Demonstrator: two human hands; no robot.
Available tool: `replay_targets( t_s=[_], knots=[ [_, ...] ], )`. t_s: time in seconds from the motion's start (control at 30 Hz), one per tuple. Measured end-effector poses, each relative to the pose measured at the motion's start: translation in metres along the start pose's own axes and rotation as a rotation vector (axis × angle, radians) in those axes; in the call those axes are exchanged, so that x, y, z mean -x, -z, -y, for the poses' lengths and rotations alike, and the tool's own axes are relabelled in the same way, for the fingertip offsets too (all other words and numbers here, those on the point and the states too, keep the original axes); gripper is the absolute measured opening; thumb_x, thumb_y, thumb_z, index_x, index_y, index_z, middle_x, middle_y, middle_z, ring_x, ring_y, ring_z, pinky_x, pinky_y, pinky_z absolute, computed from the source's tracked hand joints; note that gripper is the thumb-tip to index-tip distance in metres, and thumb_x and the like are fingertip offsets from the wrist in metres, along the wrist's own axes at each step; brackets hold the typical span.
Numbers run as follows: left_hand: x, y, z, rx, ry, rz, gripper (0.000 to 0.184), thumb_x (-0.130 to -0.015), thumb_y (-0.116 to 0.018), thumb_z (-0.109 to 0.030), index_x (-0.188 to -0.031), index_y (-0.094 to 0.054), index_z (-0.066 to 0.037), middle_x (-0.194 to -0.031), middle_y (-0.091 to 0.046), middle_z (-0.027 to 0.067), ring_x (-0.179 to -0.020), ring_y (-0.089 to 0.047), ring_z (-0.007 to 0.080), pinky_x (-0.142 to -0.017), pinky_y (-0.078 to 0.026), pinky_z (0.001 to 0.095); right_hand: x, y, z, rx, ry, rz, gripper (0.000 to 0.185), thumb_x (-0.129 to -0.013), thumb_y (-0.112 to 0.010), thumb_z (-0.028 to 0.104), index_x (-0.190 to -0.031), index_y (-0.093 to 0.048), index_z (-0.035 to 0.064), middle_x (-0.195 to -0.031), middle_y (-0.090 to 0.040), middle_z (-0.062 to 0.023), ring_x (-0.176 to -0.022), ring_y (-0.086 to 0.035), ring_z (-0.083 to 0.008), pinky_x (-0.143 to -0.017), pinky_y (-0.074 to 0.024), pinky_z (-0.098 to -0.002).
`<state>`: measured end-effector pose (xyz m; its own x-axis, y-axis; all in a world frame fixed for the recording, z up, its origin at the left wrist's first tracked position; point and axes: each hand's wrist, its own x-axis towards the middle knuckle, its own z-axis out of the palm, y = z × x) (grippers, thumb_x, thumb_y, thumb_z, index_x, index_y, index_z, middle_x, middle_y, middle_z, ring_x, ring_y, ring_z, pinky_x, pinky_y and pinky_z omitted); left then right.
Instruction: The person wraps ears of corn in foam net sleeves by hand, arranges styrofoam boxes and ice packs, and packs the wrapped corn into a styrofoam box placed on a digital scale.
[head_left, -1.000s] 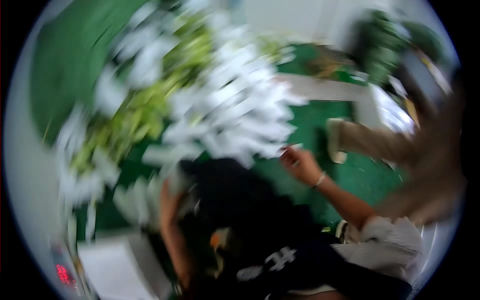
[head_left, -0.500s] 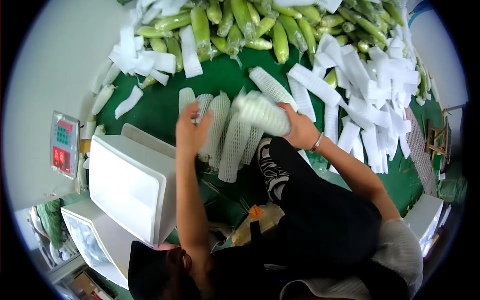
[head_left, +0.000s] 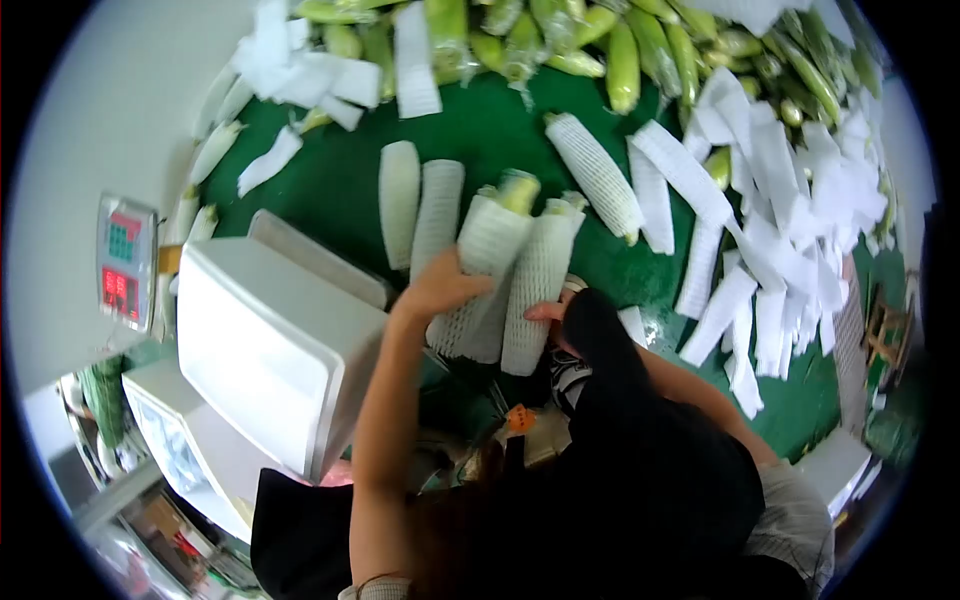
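My left hand (head_left: 443,288) is closed round a vegetable in a white foam net (head_left: 490,240), whose pale green end sticks out at the top. My right hand (head_left: 556,322), partly hidden by my dark-clad knee, touches the lower part of another netted vegetable (head_left: 542,275) beside it; its fingers show only in part. Two more netted vegetables, one at the far left (head_left: 399,200) and one next to it (head_left: 437,205), lie left of these. A separate netted one (head_left: 597,175) lies tilted to the upper right.
Green vegetables in clear film (head_left: 622,65) are heaped at the top. Loose white foam nets (head_left: 770,230) pile up on the right. White foam boxes (head_left: 255,350) and a scale with a red display (head_left: 124,270) stand at the left.
The netted vegetable that my right hand held up is now down among the row. My left hand has moved right and down and has taken hold of a netted vegetable.
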<state>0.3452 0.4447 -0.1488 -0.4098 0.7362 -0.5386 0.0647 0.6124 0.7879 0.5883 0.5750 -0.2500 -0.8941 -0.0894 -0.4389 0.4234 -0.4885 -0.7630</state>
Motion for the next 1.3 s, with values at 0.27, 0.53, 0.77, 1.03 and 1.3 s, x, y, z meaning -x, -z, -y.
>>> replay_targets(
  t_s=[0.27,0.53,0.77,1.03,1.3],
  knots=[
    [0.122,0.005,-0.092,0.227,-0.348,-0.555,0.065,-0.058,-0.071,-0.013,-0.116,-0.045,0.002,-0.099,-0.057,0.0133,-0.094,-0.052,0.0200,-0.087,-0.042,0.0314,-0.006,-0.113,0.166,-0.112,0.326,-0.098,0.080,-0.057,-0.065,0.002,-0.132,-0.037,-0.0020,-0.123,-0.052,-0.0107,-0.111,-0.053,-0.0277,-0.096,-0.0412,-0.0390],
    [0.277,0.104,-0.032,1.134,-0.413,-1.227,0.046,-0.068,-0.054,-0.005,-0.112,-0.046,0.005,-0.099,-0.055,0.0134,-0.091,-0.055,0.0258,-0.082,-0.047,0.0378,-0.119,-0.330,0.265,0.570,0.265,0.387,0.054,-0.059,-0.070,0.022,-0.100,-0.056,-0.0092,-0.095,-0.061,-0.0167,-0.084,-0.060,-0.0244,-0.072,-0.0476,-0.0325],
    [0.244,0.150,0.101,1.262,0.022,-1.159,0.031,-0.070,-0.061,-0.013,-0.097,-0.056,0.000,-0.087,-0.056,0.0098,-0.082,-0.054,0.0233,-0.072,-0.044,0.0339,-0.233,-0.363,0.149,0.635,-0.194,0.252,0.057,-0.053,-0.072,0.025,-0.100,-0.063,-0.0050,-0.102,-0.061,-0.0188,-0.094,-0.057,-0.0276,-0.080,-0.0445,-0.0326],
    [0.233,0.117,0.046,-0.747,0.155,-1.534,0.057,-0.070,-0.060,0.001,-0.124,-0.044,0.005,-0.128,-0.042,0.0255,-0.121,-0.039,0.0393,-0.103,-0.032,0.0436,-0.133,-0.303,0.177,1.188,1.198,0.240,0.062,-0.068,-0.062,0.004,-0.124,-0.039,-0.0088,-0.125,-0.044,-0.0241,-0.114,-0.046,-0.0346,-0.099,-0.0358,-0.0388],
    [0.102,0.011,-0.062,-0.161,-0.396,-1.050,0.033,-0.073,-0.061,-0.004,-0.105,-0.053,0.002,-0.101,-0.054,0.0170,-0.097,-0.053,0.0307,-0.089,-0.041,0.0377,-0.024,-0.012,0.166,0.995,0.102,-0.523,0.037,-0.075,-0.061,0.016,-0.104,-0.051,-0.0053,-0.092,-0.058,-0.0228,-0.087,-0.058,-0.0367,-0.076,-0.0477,-0.0419]
  ],
)
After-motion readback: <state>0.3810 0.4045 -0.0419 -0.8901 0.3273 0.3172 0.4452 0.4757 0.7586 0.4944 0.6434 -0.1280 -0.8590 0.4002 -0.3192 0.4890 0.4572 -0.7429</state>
